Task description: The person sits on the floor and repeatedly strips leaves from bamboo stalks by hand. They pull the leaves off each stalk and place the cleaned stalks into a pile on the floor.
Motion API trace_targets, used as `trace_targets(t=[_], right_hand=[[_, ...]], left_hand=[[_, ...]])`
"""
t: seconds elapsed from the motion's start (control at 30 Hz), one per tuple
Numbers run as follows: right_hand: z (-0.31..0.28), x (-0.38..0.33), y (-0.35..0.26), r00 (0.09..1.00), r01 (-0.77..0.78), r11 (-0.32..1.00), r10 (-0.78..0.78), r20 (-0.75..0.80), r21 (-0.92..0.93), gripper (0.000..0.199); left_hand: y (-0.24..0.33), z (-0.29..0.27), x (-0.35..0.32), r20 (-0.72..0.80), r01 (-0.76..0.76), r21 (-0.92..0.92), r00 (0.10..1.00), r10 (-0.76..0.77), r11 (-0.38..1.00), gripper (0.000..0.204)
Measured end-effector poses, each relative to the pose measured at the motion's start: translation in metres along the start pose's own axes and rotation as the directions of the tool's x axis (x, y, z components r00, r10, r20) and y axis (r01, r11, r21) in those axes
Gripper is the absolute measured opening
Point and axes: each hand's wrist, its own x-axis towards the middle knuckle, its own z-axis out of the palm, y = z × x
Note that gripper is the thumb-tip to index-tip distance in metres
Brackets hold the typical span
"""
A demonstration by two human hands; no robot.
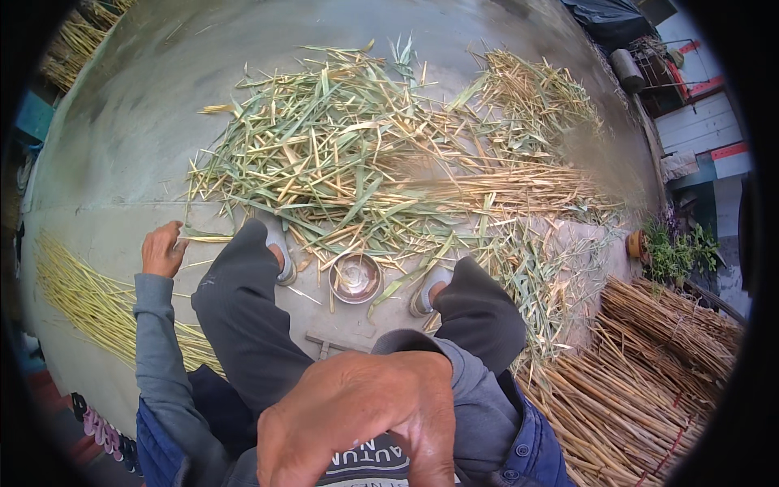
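Green-yellow stalks [357, 154] lie heaped beyond the feet; left hand [162, 250] curls around one stalk [207, 239] at the heap's edge. Right hand [361, 422], near the camera, is fisted; contents indeterminate. Draw stalk clear, keeping grip firm

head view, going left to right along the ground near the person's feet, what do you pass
laid yellow stalks → left hand → left shoe → metal bowl → right shoe → tied bundles of dry reeds
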Motion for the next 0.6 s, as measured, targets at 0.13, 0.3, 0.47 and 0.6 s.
trace_targets(t=[0.13, 0.3, 0.47, 0.6], right_hand=[[-0.037, -0.021, -0.024, 0.992, 0.02, 0.962, -0.052, -0.111, -0.273, 0.086], [-0.194, -0.124, -0.074, 0.517, -0.567, 0.759, 0.025, -0.856, -0.32, 0.028], [-0.364, -0.307, -0.078, -0.161, -0.961, 0.277, -0.516, -0.841, 0.014, 0.02], [-0.427, -0.408, -0.108, 0.058, -0.945, -0.258, -0.737, -0.673, 0.201, 0.037]], left_hand=[[0.146, -0.048, 0.084, -0.179, -0.268, -0.037, 0.95, 0.257, 0.963, 0.04], [0.28, -0.054, 0.113, 0.045, -0.475, -0.217, 0.868, 0.495, 0.853, 0.039], [0.306, -0.036, 0.121, 0.352, -0.478, -0.259, 0.762, 0.543, 0.839, 0.042], [0.299, -0.027, 0.127, 0.433, -0.442, -0.212, 0.758, 0.489, 0.872, 0.044]])
